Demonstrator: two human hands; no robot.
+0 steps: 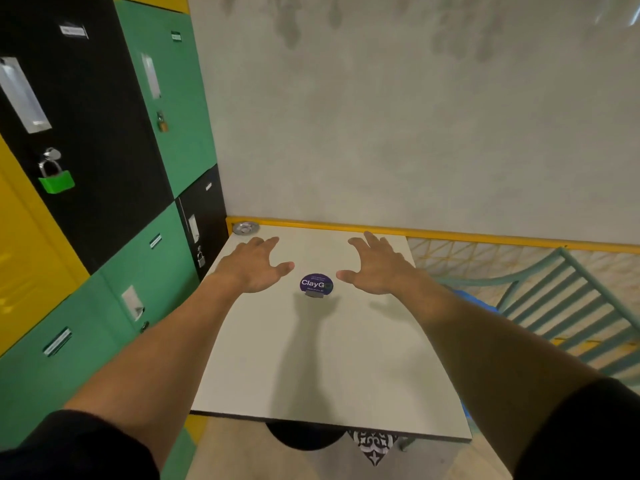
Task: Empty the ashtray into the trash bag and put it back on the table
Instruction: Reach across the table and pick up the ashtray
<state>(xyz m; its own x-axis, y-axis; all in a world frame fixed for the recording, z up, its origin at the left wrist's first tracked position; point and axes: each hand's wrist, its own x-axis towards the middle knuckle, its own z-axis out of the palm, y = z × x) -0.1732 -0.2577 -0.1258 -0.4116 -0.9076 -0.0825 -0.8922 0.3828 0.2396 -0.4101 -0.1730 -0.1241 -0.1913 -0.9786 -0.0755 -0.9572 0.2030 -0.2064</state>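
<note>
Hands hovered over the middle of the table (311, 358), both spread wide and holding nothing: the left hand (254, 266) and right hand (377, 270) flanked a round purple sign (316, 285). The ashtray (246, 227), a small round metal dish with no long axis, sat in the far left corner by the lockers (114, 168). It lay just beyond the left hand's fingertips, making that hand the likelier one to reach it.

Communal break area: padlocked lockers (104, 161) left of the left hand (254, 266), café table (311, 358) beneath, chair (571, 306) right of the right hand (379, 268)
</note>
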